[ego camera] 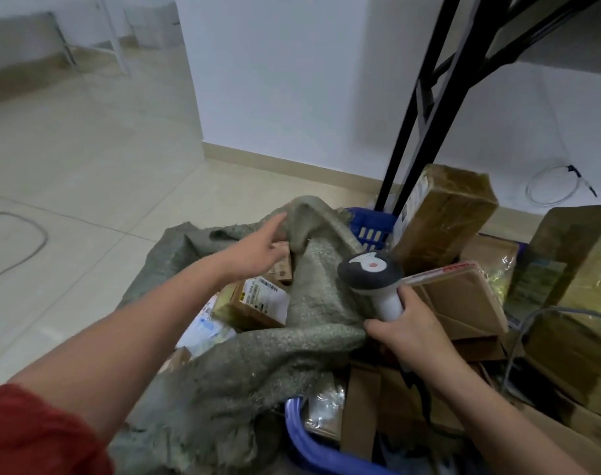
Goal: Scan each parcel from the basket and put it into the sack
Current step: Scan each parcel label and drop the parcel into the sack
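The left hand (258,250) reaches far into the mouth of the green sack (258,358), fingers straight and loosely spread, holding nothing; its tips are at the sack's raised far fold, though I cannot tell whether they touch it. The right hand (407,329) is curled round the white handle of the scanner (369,269), just right of the sack. A labelled box (254,303) already lies inside the sack. The blue basket (313,447), near and right, still holds many parcels, among them a flat cardboard parcel (460,296) beside the scanner. This looks like the gap between parcels, with the sack mouth being kept open. Next, the free hand should cross right, lift a parcel and turn its label to the scanner
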